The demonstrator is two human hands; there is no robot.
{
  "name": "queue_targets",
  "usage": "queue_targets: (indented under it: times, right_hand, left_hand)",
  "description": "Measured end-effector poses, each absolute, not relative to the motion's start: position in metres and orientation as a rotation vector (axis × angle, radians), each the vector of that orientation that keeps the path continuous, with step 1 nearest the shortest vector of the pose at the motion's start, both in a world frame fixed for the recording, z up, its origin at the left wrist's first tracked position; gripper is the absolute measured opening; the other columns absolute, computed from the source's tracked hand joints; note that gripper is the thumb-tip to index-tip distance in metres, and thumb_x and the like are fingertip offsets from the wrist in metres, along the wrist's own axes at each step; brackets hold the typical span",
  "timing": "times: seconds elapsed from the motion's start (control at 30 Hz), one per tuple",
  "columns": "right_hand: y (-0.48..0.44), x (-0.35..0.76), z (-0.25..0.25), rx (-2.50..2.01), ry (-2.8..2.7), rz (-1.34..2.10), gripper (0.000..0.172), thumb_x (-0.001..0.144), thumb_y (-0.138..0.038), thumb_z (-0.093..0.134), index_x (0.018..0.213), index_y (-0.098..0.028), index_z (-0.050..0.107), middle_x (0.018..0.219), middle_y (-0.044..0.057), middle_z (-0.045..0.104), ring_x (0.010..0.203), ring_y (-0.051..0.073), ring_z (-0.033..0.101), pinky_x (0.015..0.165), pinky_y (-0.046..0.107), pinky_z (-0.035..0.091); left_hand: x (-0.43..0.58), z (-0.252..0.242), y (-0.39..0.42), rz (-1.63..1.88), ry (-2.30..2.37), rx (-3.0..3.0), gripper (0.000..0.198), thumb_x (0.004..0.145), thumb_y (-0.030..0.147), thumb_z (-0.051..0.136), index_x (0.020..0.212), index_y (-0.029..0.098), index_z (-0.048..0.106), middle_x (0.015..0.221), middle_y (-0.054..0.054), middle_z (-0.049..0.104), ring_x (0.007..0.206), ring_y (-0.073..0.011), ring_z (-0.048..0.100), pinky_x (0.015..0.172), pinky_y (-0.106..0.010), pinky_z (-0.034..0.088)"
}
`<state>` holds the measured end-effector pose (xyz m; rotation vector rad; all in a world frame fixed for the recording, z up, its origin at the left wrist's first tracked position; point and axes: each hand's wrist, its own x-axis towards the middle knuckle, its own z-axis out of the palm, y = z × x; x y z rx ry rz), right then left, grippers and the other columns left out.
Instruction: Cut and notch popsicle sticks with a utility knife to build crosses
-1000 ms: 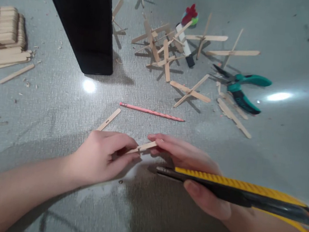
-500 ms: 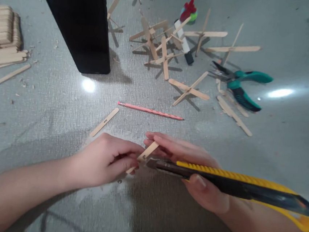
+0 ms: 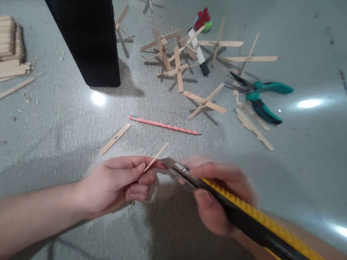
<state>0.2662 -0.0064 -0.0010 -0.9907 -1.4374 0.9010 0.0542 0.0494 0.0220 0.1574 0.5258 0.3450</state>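
Between the thumb and fingers of my left hand (image 3: 119, 184) a wooden craft stick (image 3: 158, 155) is pinched, turned edge-on so that it looks thin. My right hand (image 3: 219, 195) is closed around a yellow and black utility knife (image 3: 245, 216). The knife's blade points left and lies close to the stick and my left fingertips; whether it touches them I cannot tell. Another craft stick (image 3: 115, 138), with a small dark slot at its middle, lies on the table just beyond my left hand. A pink pencil (image 3: 167, 126) rests farther off.
Several crossed craft sticks (image 3: 205, 103) stand at the back, with a white marker (image 3: 198, 50) among them. Teal-handled pliers (image 3: 265, 98) and cut stick pieces (image 3: 255, 129) lie to the right. A tall black device (image 3: 87, 32) and a stack of craft sticks (image 3: 4, 40) are at the left.
My left hand has turned the craft stick from its flat face onto its edge. The knife has tilted, its handle end lower, and my right hand now grips it with curled fingers.
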Motion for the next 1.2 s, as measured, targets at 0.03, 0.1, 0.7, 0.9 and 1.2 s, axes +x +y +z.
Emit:
queue_targets:
  times: [0.03, 0.1, 0.7, 0.9, 1.2]
  right_hand:
    - [-0.005, 0.268, 0.0, -0.958, -1.521, 0.856, 0.034, 0.085, -0.018, 0.062, 0.118, -0.026, 0.061, 0.077, 0.002, 0.066, 0.068, 0.019, 0.067, 0.065, 0.036, 0.059]
    - [0.0, 0.271, 0.005, -0.912, -1.67, 0.804, 0.043, 0.079, -0.009, 0.062, 0.12, -0.022, 0.06, 0.078, 0.005, 0.068, 0.07, 0.022, 0.07, 0.063, 0.037, 0.061]
    - [0.004, 0.273, 0.014, -0.989, -1.847, 0.792, 0.045, 0.076, -0.003, 0.067, 0.116, -0.022, 0.06, 0.075, 0.004, 0.072, 0.069, 0.019, 0.074, 0.06, 0.027, 0.064]
    - [0.007, 0.273, 0.013, -0.968, -1.846, 0.81, 0.048, 0.078, -0.007, 0.069, 0.12, -0.026, 0.06, 0.078, 0.004, 0.074, 0.064, 0.02, 0.073, 0.052, 0.029, 0.063]
    - [0.009, 0.273, 0.013, -0.952, -1.834, 0.795, 0.06, 0.076, -0.007, 0.069, 0.131, -0.029, 0.057, 0.077, 0.004, 0.074, 0.066, 0.023, 0.074, 0.05, 0.033, 0.062]
  left_hand:
    - [0.054, 0.021, 0.049, 0.339, 0.526, 0.152, 0.019, 0.096, 0.023, 0.061, 0.105, 0.01, 0.071, 0.072, 0.004, 0.033, 0.06, -0.0048, 0.028, 0.056, -0.016, 0.026]
    - [0.053, 0.02, 0.048, 0.323, 0.532, 0.165, 0.021, 0.096, 0.025, 0.062, 0.107, 0.01, 0.069, 0.073, 0.004, 0.033, 0.061, -0.0055, 0.029, 0.057, -0.017, 0.026]
    - [0.05, 0.016, 0.041, 0.238, 0.639, 0.615, 0.031, 0.103, 0.045, 0.05, 0.09, 0.017, 0.053, 0.071, 0.006, 0.04, 0.055, -0.0039, 0.03, 0.048, -0.015, 0.028]
    - [0.049, 0.015, 0.04, 0.243, 0.598, 0.58, 0.029, 0.104, 0.044, 0.048, 0.109, 0.017, 0.059, 0.073, 0.006, 0.036, 0.058, -0.0053, 0.026, 0.049, -0.016, 0.024]
    - [0.049, 0.015, 0.04, 0.262, 0.569, 0.601, 0.026, 0.105, 0.041, 0.046, 0.097, 0.018, 0.055, 0.074, 0.005, 0.035, 0.059, -0.0062, 0.027, 0.05, -0.018, 0.024]
